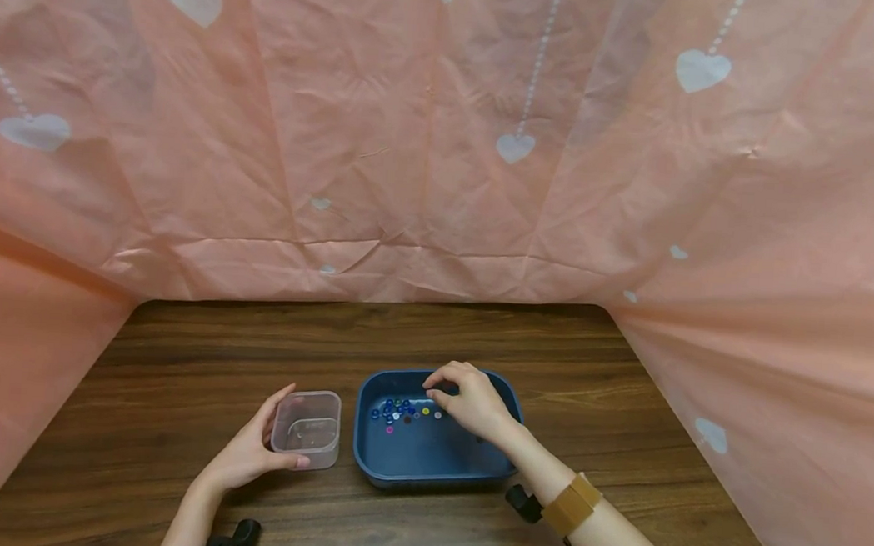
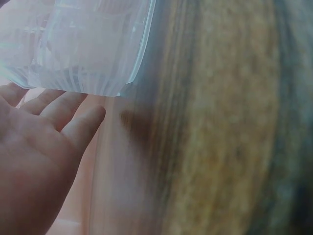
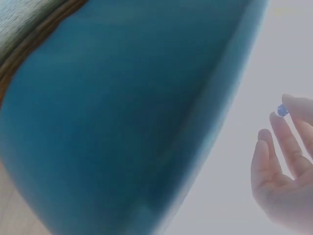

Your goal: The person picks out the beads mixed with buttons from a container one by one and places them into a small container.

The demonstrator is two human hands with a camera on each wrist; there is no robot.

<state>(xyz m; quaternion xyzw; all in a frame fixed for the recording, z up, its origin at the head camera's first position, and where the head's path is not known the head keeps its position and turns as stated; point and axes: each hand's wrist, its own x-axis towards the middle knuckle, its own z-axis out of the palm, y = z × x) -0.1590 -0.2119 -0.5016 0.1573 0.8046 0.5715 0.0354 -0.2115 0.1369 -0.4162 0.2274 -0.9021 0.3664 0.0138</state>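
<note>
My left hand (image 1: 244, 453) holds a clear plastic container (image 1: 317, 416), thumb along its near side and fingers around its left and far sides. The container looks empty in the head view. In the left wrist view, the fingers lie against the wall of the container (image 2: 88, 63). Over the right half of a dark blue tray (image 1: 425, 464) is my right hand (image 1: 477, 405). Between its thumb and fingertip it pinches a small blue bead (image 3: 282, 110), seen in the right wrist view. Several small beads (image 1: 399, 408), mostly blue, lie in the tray's left half.
Both containers stand side by side on a dark wood-grain table (image 1: 313, 332), a narrow gap between them. A pink curtain (image 1: 413, 180) with white hearts encloses the table at the back and both sides. Wrist cameras are strapped to both wrists.
</note>
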